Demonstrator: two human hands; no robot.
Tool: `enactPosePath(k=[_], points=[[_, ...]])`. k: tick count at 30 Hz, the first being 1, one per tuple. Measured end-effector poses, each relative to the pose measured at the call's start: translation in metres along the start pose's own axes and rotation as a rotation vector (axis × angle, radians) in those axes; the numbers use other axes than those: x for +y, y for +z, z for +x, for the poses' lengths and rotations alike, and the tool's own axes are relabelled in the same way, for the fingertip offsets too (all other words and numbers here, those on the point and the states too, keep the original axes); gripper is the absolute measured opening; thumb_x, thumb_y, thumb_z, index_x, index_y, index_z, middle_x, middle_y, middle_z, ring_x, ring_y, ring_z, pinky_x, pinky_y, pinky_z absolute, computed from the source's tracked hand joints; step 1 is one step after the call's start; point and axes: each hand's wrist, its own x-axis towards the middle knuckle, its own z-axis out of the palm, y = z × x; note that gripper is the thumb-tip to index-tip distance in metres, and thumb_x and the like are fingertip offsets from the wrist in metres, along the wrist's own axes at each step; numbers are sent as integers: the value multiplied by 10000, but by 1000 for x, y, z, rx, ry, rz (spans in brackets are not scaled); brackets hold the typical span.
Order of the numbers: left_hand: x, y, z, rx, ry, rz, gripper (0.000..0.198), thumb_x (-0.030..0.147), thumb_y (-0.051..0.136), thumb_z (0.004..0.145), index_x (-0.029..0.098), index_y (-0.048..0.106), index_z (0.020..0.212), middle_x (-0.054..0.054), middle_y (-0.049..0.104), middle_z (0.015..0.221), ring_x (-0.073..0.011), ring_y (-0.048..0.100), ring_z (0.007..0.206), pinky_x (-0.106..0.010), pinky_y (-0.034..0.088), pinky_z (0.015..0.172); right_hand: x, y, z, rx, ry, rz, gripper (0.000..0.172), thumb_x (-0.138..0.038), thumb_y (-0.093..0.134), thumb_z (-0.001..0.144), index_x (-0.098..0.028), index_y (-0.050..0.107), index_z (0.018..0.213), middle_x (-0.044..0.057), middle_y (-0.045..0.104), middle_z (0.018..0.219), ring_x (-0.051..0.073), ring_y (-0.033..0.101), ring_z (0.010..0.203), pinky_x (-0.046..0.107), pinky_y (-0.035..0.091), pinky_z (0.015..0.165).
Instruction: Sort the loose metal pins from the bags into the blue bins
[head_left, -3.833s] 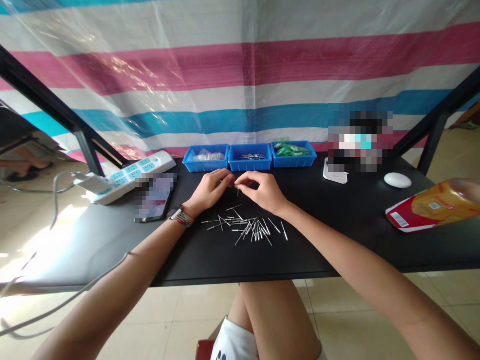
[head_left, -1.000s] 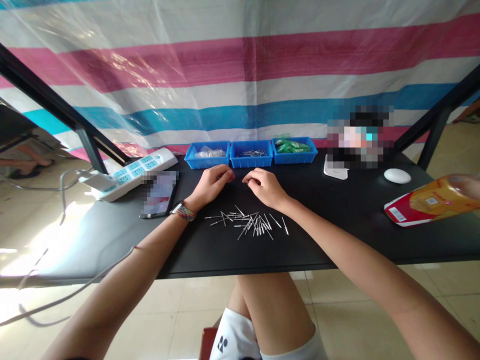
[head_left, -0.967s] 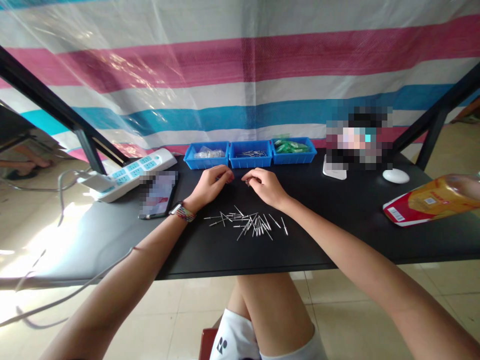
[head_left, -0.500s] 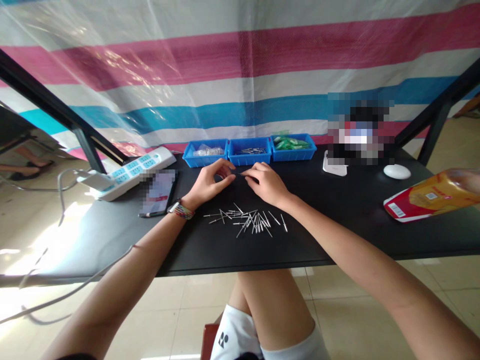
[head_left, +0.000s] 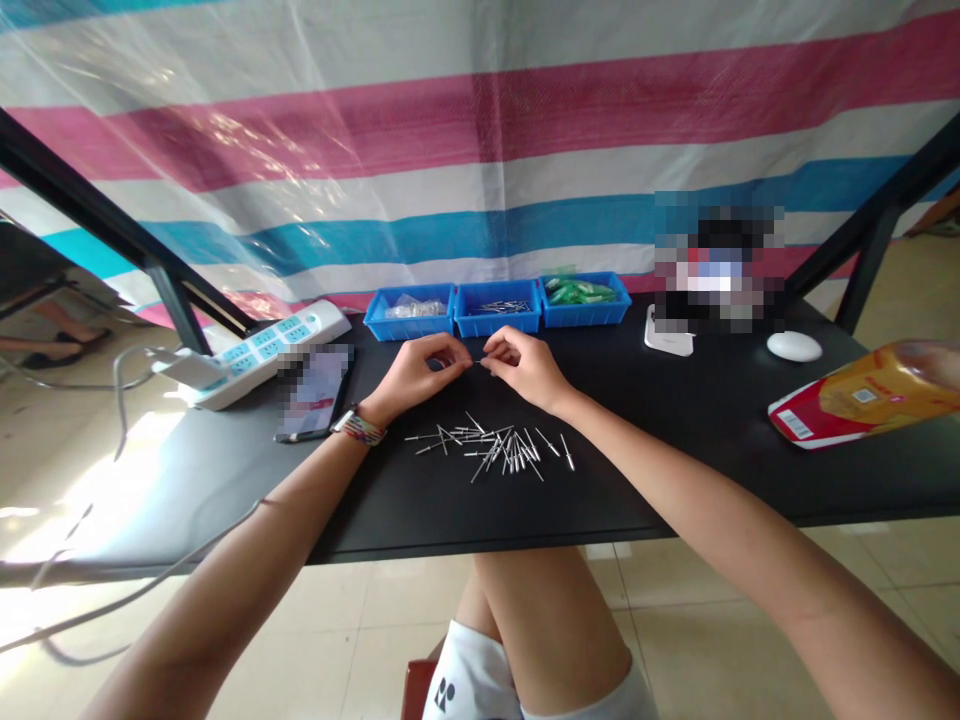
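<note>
My left hand (head_left: pixel 424 372) is closed in a pinch, thumb and index fingertips together. Facing it, my right hand (head_left: pixel 529 368) pinches too. A thin blind rivet (head_left: pixel 477 361) bridges the small gap between the two sets of fingertips; most of it is hidden by the fingers. Below the hands, a loose pile of silver blind rivets (head_left: pixel 514 450) lies on the black table (head_left: pixel 420 510), pointing many ways. Just beyond the hands stand three blue bins: the left bin (head_left: pixel 409 328) holds a clear plastic bag, the middle bin (head_left: pixel 496 324) more rivets, the right bin (head_left: pixel 585 314) green packets.
At left lie a white power strip (head_left: pixel 262 350) with a plugged-in cable and a phone (head_left: pixel 315 390). To the right are a white flat case (head_left: pixel 669 335), a white oval object (head_left: pixel 794 346) and a bottle (head_left: pixel 862 395) with a red and yellow label. Striped sheeting hangs behind.
The fingertips of both hands have come closer together, and the right fingers have curled more. The rivet pile looks the same; the whole view has shifted slightly.
</note>
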Motion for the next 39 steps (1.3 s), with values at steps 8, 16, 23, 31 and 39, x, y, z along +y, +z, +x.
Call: enactPosePath(k=[8,16,23,31,39], points=[[-6,2,2,28,-25,7,294,465,725,967,173,746,939,-67,775,933,-193,704,843,-307,561,786,5,-2,4,0,40,56,182,-309,810,831,-208,685,919,21,755,842,192,734,779,326,585,764],[-3,0,1,16,-44,-20,446,587,637,1024,167,721,901,-70,756,880,-196,693,825,-298,538,763,6,-2,3,-2,48,12,384,-580,726,945,-211,679,852,32,753,779,199,734,725,331,589,736],[-1,1,0,7,-29,22,450,574,600,1047,175,708,872,-48,716,837,-186,661,791,-292,521,745,4,0,4,26,71,73,417,-615,732,937,-207,695,855,34,748,779,183,726,706,309,608,694],[-4,2,1,-27,-20,67,481,564,537,1084,180,736,874,-51,722,832,-179,661,768,-283,513,717,4,-4,6,91,109,189,287,-433,838,808,-211,692,918,4,706,832,158,710,686,257,600,565],[-4,1,-1,-42,-28,48,462,557,536,1092,185,745,915,-39,711,805,-175,645,747,-285,494,710,0,-4,5,83,135,204,258,-403,826,789,-202,691,878,4,693,809,149,697,649,232,587,500]])
